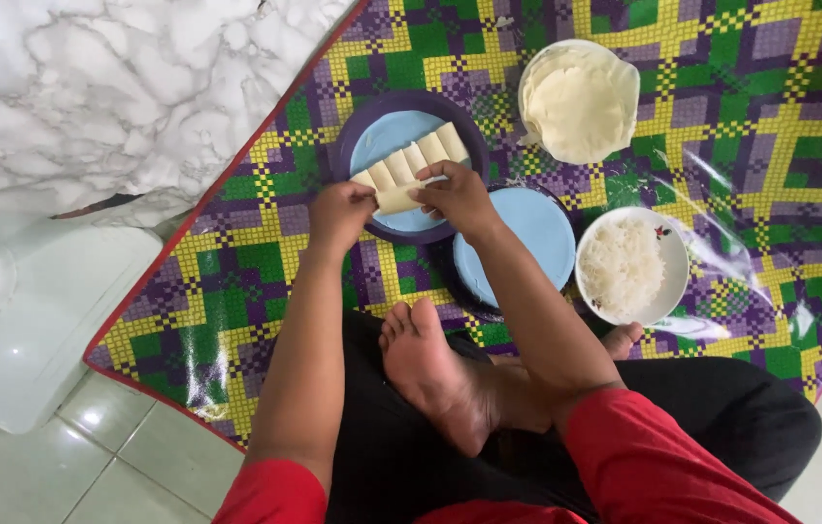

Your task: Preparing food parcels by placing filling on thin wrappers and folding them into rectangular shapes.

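My left hand [339,212] and my right hand [457,195] together hold a pale rolled pastry [397,199] by its two ends, over the near edge of a dark purple plate with a blue centre [394,133]. Several finished pale rolls [421,155] lie side by side in a row on that plate. A second blue plate [527,241] lies bare just right of my right forearm. I sit cross-legged, my bare foot [430,374] below the plates.
A white bowl of thin pale wrappers [578,101] stands at the back right. A white bowl of white shredded filling [630,265] sits right of the blue plate. All rest on a purple, green and yellow checked mat [236,272]. A white fan base [13,311] stands left.
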